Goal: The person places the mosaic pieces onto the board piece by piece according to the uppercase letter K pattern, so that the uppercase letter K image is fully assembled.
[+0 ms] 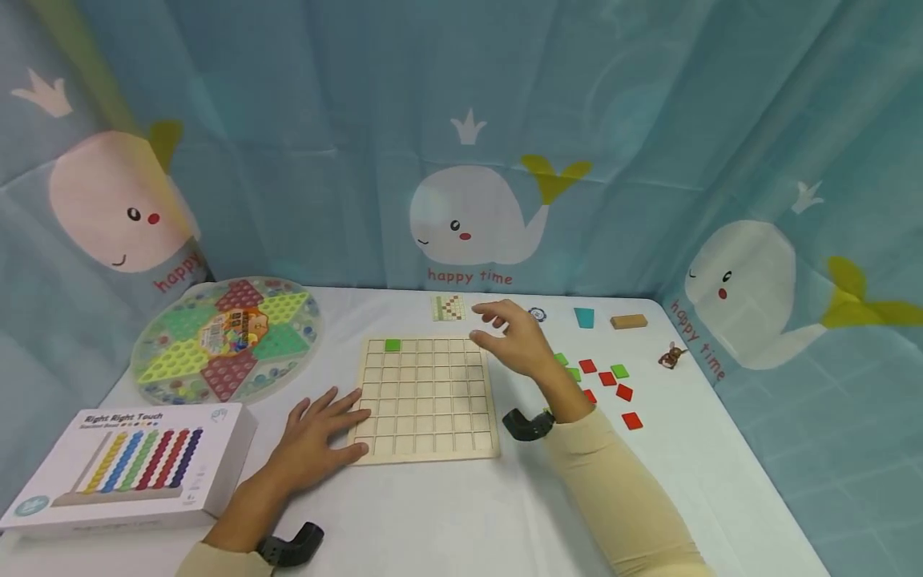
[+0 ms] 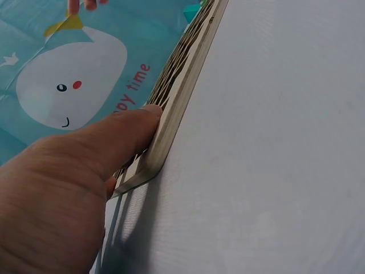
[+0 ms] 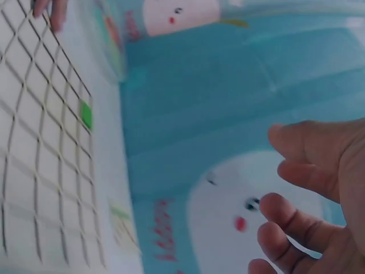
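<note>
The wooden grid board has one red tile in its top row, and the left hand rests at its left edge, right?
Not quite: the tile in the top row of the wooden grid board is green, not red, as the head view shows. The left hand does rest at the board's left edge.

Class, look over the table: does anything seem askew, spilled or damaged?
Nothing looks spilled or damaged. The loose red tiles and green tiles seem askew: they lie scattered at mixed angles right of the grid board.
</note>
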Demonstrator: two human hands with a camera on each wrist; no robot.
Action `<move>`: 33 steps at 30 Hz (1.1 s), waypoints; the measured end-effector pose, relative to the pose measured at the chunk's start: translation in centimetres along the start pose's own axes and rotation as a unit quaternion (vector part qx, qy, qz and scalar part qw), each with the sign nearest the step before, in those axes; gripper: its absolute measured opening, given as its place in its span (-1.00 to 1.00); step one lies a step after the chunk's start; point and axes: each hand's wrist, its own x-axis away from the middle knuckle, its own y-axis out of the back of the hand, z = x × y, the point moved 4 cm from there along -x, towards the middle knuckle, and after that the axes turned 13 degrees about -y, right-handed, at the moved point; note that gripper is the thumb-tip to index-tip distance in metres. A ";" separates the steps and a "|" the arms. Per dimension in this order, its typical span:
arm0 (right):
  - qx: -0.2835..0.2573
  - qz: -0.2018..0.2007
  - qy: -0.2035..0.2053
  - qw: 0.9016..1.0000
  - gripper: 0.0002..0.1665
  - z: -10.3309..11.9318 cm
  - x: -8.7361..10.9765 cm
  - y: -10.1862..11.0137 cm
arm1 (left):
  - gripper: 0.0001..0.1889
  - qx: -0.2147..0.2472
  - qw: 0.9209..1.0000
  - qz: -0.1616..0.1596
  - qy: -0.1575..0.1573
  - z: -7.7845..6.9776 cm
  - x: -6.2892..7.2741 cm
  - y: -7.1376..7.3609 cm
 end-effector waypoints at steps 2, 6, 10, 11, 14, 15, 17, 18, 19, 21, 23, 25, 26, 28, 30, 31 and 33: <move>0.011 -0.008 -0.009 1.000 -0.54 -0.5 0.8 1.8 | -0.44 0.003 1.000 0.002 -0.003 0.0 -0.1 -0.1; 0.023 -0.015 -0.018 0.999 -0.52 -1.8 2.1 4.8 | -0.43 0.007 1.000 0.006 -0.005 0.1 -0.1 -0.3; 0.023 -0.021 -0.012 0.999 -0.53 -3.1 3.1 7.3 | -0.43 0.003 1.000 0.006 -0.005 0.1 0.0 -0.6; 0.023 -0.023 -0.010 0.999 -0.53 -3.4 3.4 7.8 | -0.43 0.001 1.000 0.007 -0.003 0.1 0.0 -0.6; 0.019 -0.030 -0.010 0.999 -0.53 -4.7 4.1 9.3 | -0.42 0.003 1.000 0.013 0.002 0.1 0.1 -0.8; 0.016 -0.033 -0.012 0.999 -0.53 -5.2 4.4 9.7 | -0.42 0.004 1.000 0.015 0.003 0.0 0.1 -0.8; 0.013 -0.046 -0.015 0.999 -0.51 -6.2 4.8 10.8 | -0.41 0.005 1.000 0.018 0.002 -0.1 0.0 -0.7; 0.014 -0.054 -0.019 0.998 -0.51 -6.8 5.0 11.3 | -0.41 0.004 1.000 0.018 0.000 -0.2 -0.1 -0.7; 0.022 -0.065 -0.024 0.997 -0.50 -7.4 5.1 11.7 | -0.42 0.003 1.000 0.017 -0.002 -0.2 -0.2 -0.6; 0.024 -0.083 -0.040 0.995 -0.51 -8.7 5.5 12.7 | -0.42 -0.002 1.000 0.014 -0.004 -0.3 -0.3 -0.4; 0.030 -0.096 -0.062 0.993 -0.53 -10.1 5.8 13.3 | -0.43 -0.005 1.000 0.012 -0.004 -0.3 -0.3 -0.3; 0.027 -0.096 -0.083 0.992 -0.53 -11.7 6.1 13.7 | -0.43 -0.004 1.000 0.011 -0.001 -0.3 -0.3 -0.1; 0.024 -0.093 -0.094 0.991 -0.53 -12.5 6.2 13.8 | -0.43 -0.005 1.000 0.014 0.001 -0.3 -0.3 -0.1; 0.030 -0.089 -0.124 0.988 -0.51 -14.4 6.3 13.9 | -0.43 -0.006 1.000 0.017 0.004 -0.2 -0.2 -0.1; 0.035 -0.085 -0.154 0.984 -0.50 -16.8 6.4 13.8 | -0.43 -0.006 1.000 0.016 0.006 -0.2 -0.1 0.0; 0.038 -0.083 -0.173 0.981 -0.50 -17.7 6.4 13.8 | -0.43 -0.006 1.000 0.015 0.007 -0.2 -0.1 0.0; 0.040 -0.079 -0.201 0.976 -0.50 -19.3 6.5 13.7 | -0.43 -0.006 1.000 0.012 0.008 -0.1 0.0 0.0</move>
